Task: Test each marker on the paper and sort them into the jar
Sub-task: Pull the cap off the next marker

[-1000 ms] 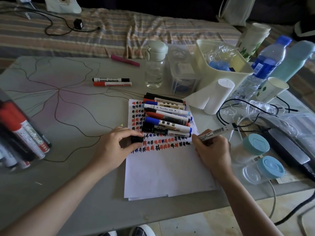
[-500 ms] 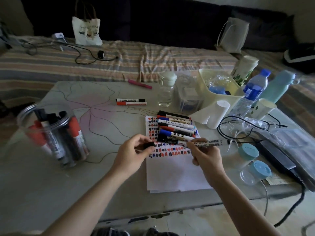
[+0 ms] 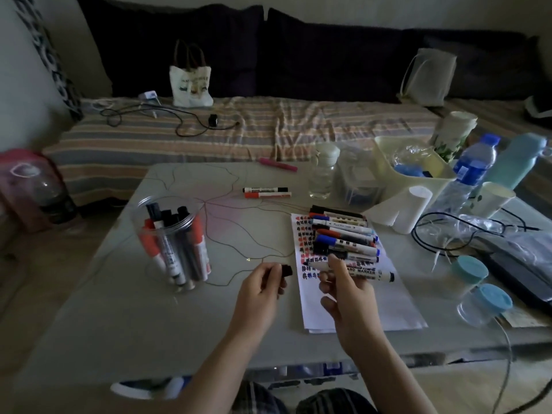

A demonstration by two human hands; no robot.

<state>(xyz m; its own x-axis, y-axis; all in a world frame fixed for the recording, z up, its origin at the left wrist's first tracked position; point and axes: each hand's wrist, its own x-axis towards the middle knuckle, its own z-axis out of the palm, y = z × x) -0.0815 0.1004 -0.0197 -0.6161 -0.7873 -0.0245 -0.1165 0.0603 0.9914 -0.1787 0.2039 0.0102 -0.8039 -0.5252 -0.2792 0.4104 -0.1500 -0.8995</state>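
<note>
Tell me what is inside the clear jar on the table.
The clear jar holds a bundle of markers standing on end, red and black ones, several caps poking above the rim. How many there are cannot be counted; the front ones cover those behind.

Your left hand (image 3: 263,286): raised over the bench, fingers curled, pinching a small black cap at the fingertips. Your right hand (image 3: 343,289): raised just beside it, fingers curled round an uncapped marker held level. Both forearms bare.
</note>
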